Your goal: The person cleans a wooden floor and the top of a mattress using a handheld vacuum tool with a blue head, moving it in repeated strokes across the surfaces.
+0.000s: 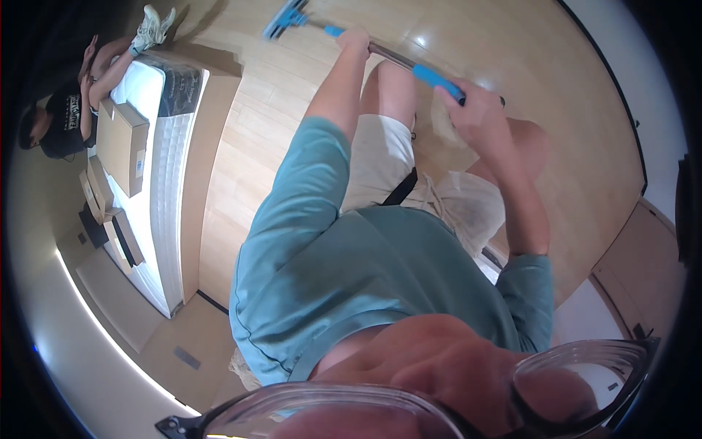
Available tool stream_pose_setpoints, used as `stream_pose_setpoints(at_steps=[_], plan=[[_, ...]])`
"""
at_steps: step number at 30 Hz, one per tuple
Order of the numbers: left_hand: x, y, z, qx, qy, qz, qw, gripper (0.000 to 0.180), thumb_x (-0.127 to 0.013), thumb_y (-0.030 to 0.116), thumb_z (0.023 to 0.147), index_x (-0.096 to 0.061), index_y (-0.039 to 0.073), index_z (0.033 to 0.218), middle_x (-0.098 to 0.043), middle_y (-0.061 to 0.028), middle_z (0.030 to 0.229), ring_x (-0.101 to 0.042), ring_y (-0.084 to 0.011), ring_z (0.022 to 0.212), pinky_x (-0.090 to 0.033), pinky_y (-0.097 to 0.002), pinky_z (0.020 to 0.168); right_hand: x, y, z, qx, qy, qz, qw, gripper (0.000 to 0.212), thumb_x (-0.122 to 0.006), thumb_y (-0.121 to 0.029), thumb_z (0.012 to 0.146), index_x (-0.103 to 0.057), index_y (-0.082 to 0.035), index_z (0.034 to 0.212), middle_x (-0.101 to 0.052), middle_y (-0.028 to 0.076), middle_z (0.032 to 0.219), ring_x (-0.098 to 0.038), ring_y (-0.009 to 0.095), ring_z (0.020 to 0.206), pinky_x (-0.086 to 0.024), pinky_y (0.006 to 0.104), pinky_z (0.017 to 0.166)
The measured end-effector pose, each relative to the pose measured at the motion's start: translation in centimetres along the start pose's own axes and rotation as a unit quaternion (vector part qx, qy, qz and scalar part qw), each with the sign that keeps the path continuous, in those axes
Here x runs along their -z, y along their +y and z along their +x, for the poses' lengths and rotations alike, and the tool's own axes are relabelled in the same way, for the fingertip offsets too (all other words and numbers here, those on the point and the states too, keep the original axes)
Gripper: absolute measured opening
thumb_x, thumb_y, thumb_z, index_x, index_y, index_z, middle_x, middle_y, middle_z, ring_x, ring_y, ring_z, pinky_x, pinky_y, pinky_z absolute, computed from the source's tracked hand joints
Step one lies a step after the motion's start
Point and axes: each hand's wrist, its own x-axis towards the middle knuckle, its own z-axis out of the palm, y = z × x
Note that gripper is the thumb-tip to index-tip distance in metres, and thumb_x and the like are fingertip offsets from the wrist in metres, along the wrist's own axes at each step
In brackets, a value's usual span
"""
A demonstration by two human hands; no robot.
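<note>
A long-handled mop (395,55) slants across the upper middle, its pole grey with blue grips. Its small blue head (284,20) lies at the floor, up and to the left. My left hand (355,44) is closed around the lower pole, just beside a blue collar. Farther right, my right hand (474,108) wraps the top end of the pole, by the blue handle grip (437,80). My bent legs, in light shorts, are beneath the pole.
Wood-look floor (256,124) spreads around me. On the left stands a bed with a white mattress (170,168), bearing cardboard boxes (121,143). Another person (69,117) sits on it, feet toward the mop head. A white wall (621,58) with dark skirting bounds the right.
</note>
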Motion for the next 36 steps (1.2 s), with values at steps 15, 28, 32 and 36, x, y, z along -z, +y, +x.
stream_pose_setpoints(at_steps=[15, 28, 32, 36], plan=[[15.7, -0.7, -14.3, 0.152, -0.19, 0.025, 0.97, 0.021, -0.039, 0.014, 0.096, -0.04, -0.004, 0.105, -0.048, -0.0115, 0.065, -0.049, -0.0203, 0.047, -0.051, -0.0417, 0.048, -18.7, -11.2, -5.6, -0.27, -0.383, 0.566, 0.678, 0.065, -0.057, -0.044, 0.099, -0.041, 0.009, 0.133, -0.065, 0.022, 0.096, -0.072, 0.031, 0.074, -0.06, 0.0403, 0.067], [36.1, -6.5, -49.2, 0.399, -0.232, 0.149, 0.875, 0.034, -0.046, 0.038, 0.107, -0.037, 0.006, 0.116, -0.04, -0.0003, 0.069, -0.037, -0.0097, 0.046, -0.033, -0.0286, 0.041, -25.9, -23.6, -25.3, -0.176, -0.813, 0.421, 0.362, 0.056, -0.053, -0.042, 0.104, -0.054, 0.009, 0.127, -0.072, 0.016, 0.104, -0.072, 0.022, 0.089, -0.06, 0.0313, 0.085], [37.4, -9.3, -51.1, 0.429, -0.257, 0.046, 0.865, 0.036, -0.049, 0.035, 0.105, -0.031, 0.008, 0.12, -0.039, -0.0007, 0.072, -0.036, -0.0085, 0.05, -0.036, -0.0274, 0.043, -30.8, -22.7, -29.1, -0.171, -0.743, 0.48, 0.434, 0.045, -0.055, -0.033, 0.102, -0.054, 0.008, 0.122, -0.068, 0.017, 0.109, -0.07, 0.023, 0.094, -0.06, 0.0339, 0.082], [36.2, -11.0, -52.8, 0.324, -0.204, -0.025, 0.924, 0.026, -0.055, 0.026, 0.102, -0.041, 0.004, 0.107, -0.05, -0.005, 0.076, -0.049, -0.0136, 0.056, -0.045, -0.0285, 0.053, -28.9, -20.7, -27.0, -0.271, -0.585, 0.426, 0.634, 0.032, -0.061, -0.018, 0.093, -0.054, 0.009, 0.109, -0.068, 0.018, 0.093, -0.07, 0.021, 0.079, -0.061, 0.0353, 0.073]])
